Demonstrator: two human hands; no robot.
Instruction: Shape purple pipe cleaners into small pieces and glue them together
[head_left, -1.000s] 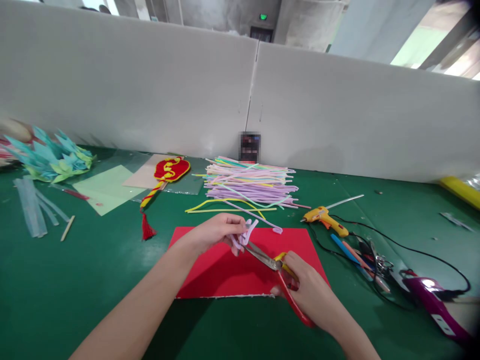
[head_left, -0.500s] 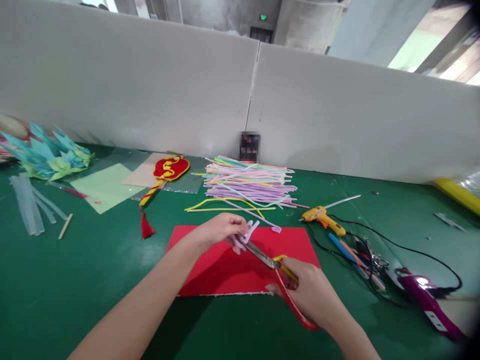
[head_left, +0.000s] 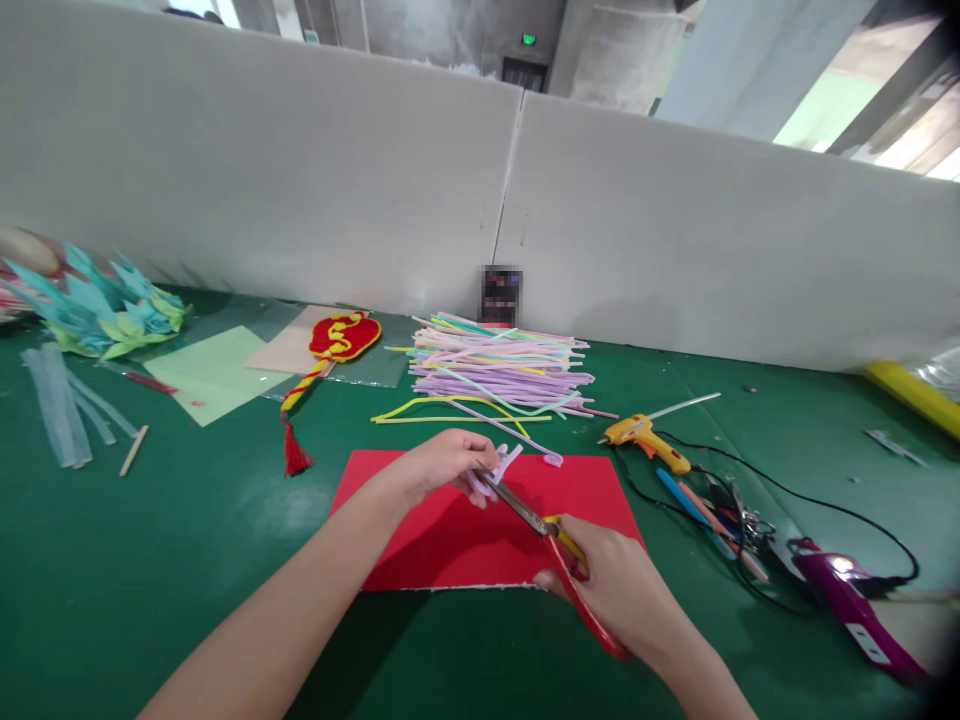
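My left hand (head_left: 454, 462) pinches a bent lilac pipe cleaner (head_left: 510, 462) above the red sheet (head_left: 465, 550). In my right hand (head_left: 611, 570) are scissors (head_left: 529, 513) with red and yellow handles, my fingers closed round the grips. The blade tips reach the pipe cleaner beside my left fingertips. Part of the lilac piece is hidden behind the fingers, so I cannot tell whether the blades have cut through it. Just behind my hands lies a large bundle of pastel pipe cleaners (head_left: 502, 370).
A yellow glue gun (head_left: 645, 443), its black cable, and a purple power strip (head_left: 862, 612) lie on the right. To the left are a red-and-yellow tasselled fan (head_left: 345, 337), green paper (head_left: 221, 375) and blue-green paper petals (head_left: 105, 305). A grey partition (head_left: 300, 170) stands behind.
The scissor handles have drawn slightly closer together, and the blades look more closed at the lilac pipe cleaner. My left hand keeps its pinch almost in place.
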